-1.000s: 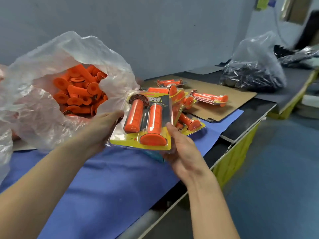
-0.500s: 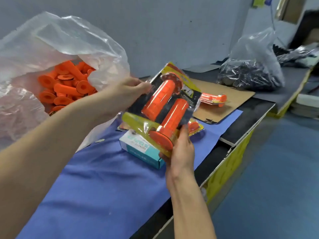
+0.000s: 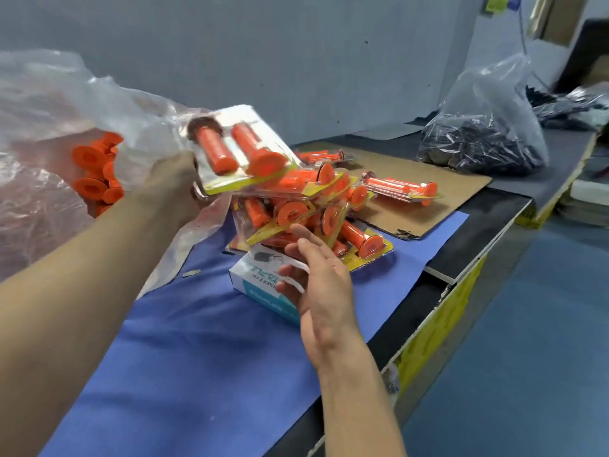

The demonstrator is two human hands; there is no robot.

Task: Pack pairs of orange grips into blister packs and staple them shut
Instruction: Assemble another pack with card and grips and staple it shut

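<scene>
The left hand (image 3: 171,186) grips a blister pack (image 3: 244,150) by its left edge, holding it raised and tilted above the pile of packed blisters (image 3: 296,209). The pack's two orange grips (image 3: 217,150) lie side by side. Their long axes run from far-left to near-right, and one wide flange points toward the right hand (image 3: 318,278). That hand hangs with fingers loosely spread, holding nothing, above a white-and-teal box (image 3: 257,282). Just left of the left hand sits a clear bag of loose grips (image 3: 95,173). Blue cloth (image 3: 197,341) stretches beneath both forearms. The table edge (image 3: 425,328) runs close to the right of the right hand, with open floor beyond it.
</scene>
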